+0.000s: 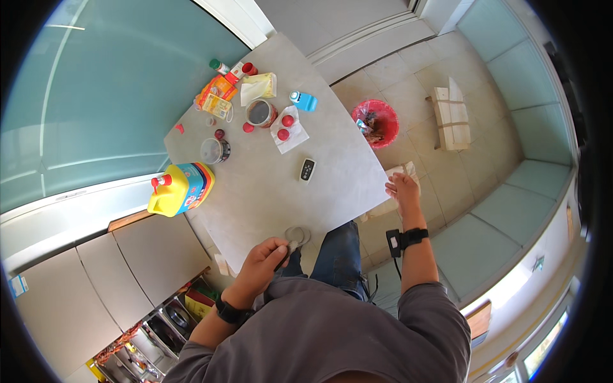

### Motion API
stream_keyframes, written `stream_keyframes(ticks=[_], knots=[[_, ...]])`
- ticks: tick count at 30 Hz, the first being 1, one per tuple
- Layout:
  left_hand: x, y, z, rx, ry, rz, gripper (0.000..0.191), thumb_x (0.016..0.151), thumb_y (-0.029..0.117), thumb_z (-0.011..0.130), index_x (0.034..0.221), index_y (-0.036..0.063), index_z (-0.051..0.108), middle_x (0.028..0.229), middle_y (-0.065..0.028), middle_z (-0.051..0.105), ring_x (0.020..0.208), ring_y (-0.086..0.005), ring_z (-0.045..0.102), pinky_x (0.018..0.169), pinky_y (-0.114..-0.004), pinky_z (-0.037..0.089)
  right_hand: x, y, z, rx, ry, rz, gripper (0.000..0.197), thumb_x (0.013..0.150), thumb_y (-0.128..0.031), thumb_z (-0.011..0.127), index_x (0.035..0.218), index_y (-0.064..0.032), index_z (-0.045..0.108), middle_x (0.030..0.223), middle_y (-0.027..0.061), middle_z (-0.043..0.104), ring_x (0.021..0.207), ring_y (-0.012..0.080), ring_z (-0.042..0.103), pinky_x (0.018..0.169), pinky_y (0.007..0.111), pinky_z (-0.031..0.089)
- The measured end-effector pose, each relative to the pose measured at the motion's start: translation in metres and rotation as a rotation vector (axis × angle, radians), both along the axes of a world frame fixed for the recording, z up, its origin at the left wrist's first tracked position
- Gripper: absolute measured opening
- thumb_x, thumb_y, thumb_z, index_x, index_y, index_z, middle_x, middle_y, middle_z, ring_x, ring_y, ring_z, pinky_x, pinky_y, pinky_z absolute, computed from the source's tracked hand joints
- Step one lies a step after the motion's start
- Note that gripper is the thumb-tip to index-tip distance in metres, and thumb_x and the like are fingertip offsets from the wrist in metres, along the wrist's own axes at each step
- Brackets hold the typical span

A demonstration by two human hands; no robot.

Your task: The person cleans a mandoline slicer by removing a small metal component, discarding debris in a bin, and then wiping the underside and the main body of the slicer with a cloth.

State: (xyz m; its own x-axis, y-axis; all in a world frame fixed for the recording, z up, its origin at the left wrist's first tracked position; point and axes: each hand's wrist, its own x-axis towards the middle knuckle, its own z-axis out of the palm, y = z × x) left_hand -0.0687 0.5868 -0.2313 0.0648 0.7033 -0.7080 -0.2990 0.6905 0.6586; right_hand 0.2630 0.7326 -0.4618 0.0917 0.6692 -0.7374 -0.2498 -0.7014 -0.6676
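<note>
My left hand [263,261] is closed around the dark handle of a tool with thin looped metal parts [298,234], which looks like kitchen scissors or a strainer; the kind cannot be told. It is held low, at the table's near edge. My right hand [402,189] is raised beside the table's right corner with its fingers curled, and whether anything small is in it cannot be told. Between and beyond the hands, a white remote control [307,170] with a dark keypad lies on the grey table [258,201]. Two red round fruits [283,135] rest on a white tissue [297,136].
Farther back stand an open jar [260,113], a tissue pack [266,85], a blue bottle [304,101] and a clear tub [214,150]. A yellow pump jug [182,189] is at the left edge. On the floor are a red waste basket [393,119] and a wooden stool [451,119].
</note>
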Motion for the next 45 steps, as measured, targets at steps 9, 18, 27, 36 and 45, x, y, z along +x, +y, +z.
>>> stream_keyframes(ticks=[9,18,27,36,45], knots=[[-0.077,-0.062,0.003,0.258,-0.124,-0.432,0.012,0.097,0.012,0.053,0.102,0.0023,0.057,0.080,0.0009,0.054,0.073,-0.0074,0.046,0.069,-0.022,0.038,-0.048,-0.208,0.104,0.149,-0.174,-0.295,0.024,0.092,-0.014,0.057,0.109,0.0024,0.059,0.096,0.0087,0.065,0.077,0.0155,0.064,0.069,0.026,0.055],[-0.085,-0.121,0.005,0.294,-0.444,-0.675,0.011,0.094,0.009,0.058,0.103,0.0024,0.059,0.084,-0.0035,0.058,0.074,-0.0120,0.050,0.069,-0.026,0.042,-0.138,-0.418,0.190,0.343,-0.383,-0.568,0.018,0.090,-0.010,0.062,0.100,0.0040,0.062,0.080,0.0053,0.065,0.070,0.0117,0.061,0.065,0.025,0.052],[-0.007,-0.210,0.024,0.289,-0.577,-1.197,0.011,0.096,0.018,0.058,0.095,0.0062,0.057,0.079,-0.0006,0.051,0.069,-0.0104,0.045,0.067,-0.026,0.039,-0.199,-0.646,0.227,0.241,-0.574,-1.030,0.018,0.088,-0.012,0.063,0.102,-0.0003,0.063,0.081,0.0021,0.064,0.075,0.0098,0.060,0.069,0.026,0.050],[0.011,-0.390,0.024,0.211,-0.678,-1.537,0.008,0.096,0.012,0.055,0.097,0.0040,0.055,0.083,-0.0033,0.055,0.071,-0.0117,0.047,0.068,-0.027,0.041,-0.311,-0.875,0.261,0.227,-0.903,-1.464,0.013,0.089,-0.010,0.063,0.098,-0.0006,0.066,0.080,0.0015,0.063,0.074,0.0075,0.058,0.067,0.023,0.049],[-0.031,-0.559,0.037,0.216,-0.652,-1.805,0.007,0.097,0.013,0.053,0.095,0.0057,0.055,0.083,-0.0022,0.054,0.071,-0.0112,0.047,0.067,-0.026,0.040,-0.396,-1.129,0.198,-0.685,-1.504,-1.896,0.061,0.076,-0.023,0.074,0.127,-0.0025,0.049,0.107,0.0159,0.060,0.096,0.0257,0.060,0.087,0.035,0.049]])
